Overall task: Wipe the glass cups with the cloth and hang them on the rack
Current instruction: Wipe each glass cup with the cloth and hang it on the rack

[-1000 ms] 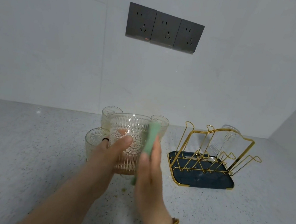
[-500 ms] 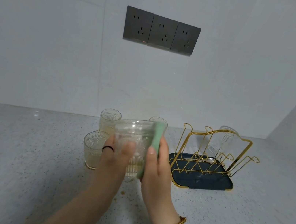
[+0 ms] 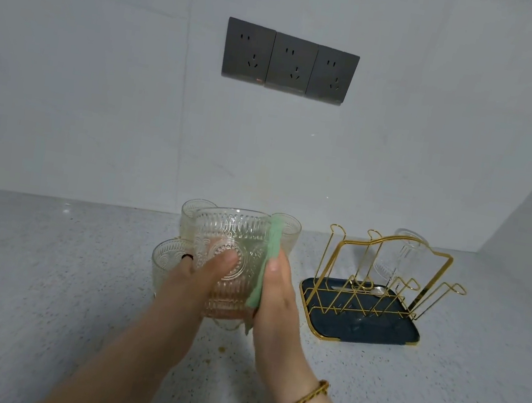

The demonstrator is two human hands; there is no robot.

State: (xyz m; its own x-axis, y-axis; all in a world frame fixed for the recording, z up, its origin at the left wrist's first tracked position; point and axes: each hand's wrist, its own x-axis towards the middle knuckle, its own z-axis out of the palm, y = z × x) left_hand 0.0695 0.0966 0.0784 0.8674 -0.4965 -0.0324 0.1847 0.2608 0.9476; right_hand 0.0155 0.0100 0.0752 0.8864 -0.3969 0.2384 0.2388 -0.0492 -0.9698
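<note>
My left hand grips an embossed glass cup, held upright above the counter with the thumb across its front. My right hand presses a folded green cloth flat against the cup's right side. Behind the held cup stand three more glass cups: one at the left front, one at the back left, one at the back right. To the right stands the gold wire rack on a dark blue tray. One clear glass hangs upside down on a rear peg.
A speckled grey countertop runs to a white tiled wall with three dark sockets. A side wall closes the right corner. Small brownish specks lie on the counter under my hands.
The held cup tilted half a second ago and is upright again now. The cloth under my right hand has slid along the cup's right side. The other cups and rack stayed put.
</note>
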